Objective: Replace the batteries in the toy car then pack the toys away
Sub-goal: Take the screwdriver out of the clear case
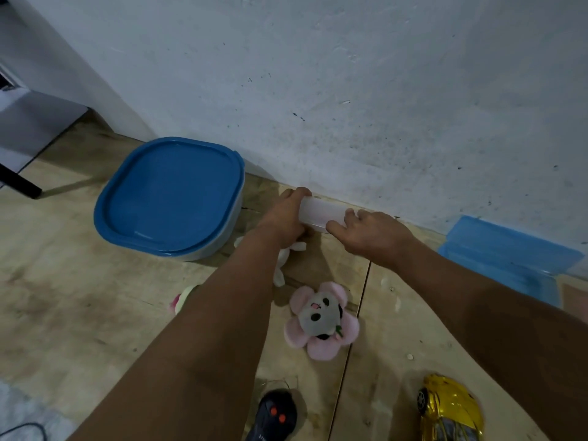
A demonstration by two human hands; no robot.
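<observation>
So both hands are on a small translucent white box [321, 214] up against the wall [350, 90], at about 12 o'clock from the person. The left hand [286, 214] has its fingers [299, 193] curled over the box's left end, and the right hand [369, 230] pinches the right end between thumb and fingers. Holding it by both ends like that looks to me like they're about to lift it or pop it open, maybe for batteries, but I can't see what's inside.

Moving outward: just under the left wrist there's a white plush [283, 265], mostly hidden. At 6 o'clock from the hands lies a pink flower plush with a panda face [321, 319], face up on the floor [79, 297]. Another small plush [184, 297] peeks out at 8 o'clock behind the left forearm.

The gold toy car [448, 409] sits way down at 5 o'clock, well apart from the hands, nobody touching it. Its black remote [275, 415] is at 6 o'clock by the bottom edge.

The big tub with the blue lid [171, 195] at 9 o'clock is closed, probably where the toys go. A blue lidded case [509, 256] lies open at 3 o'clock by the wall.
</observation>
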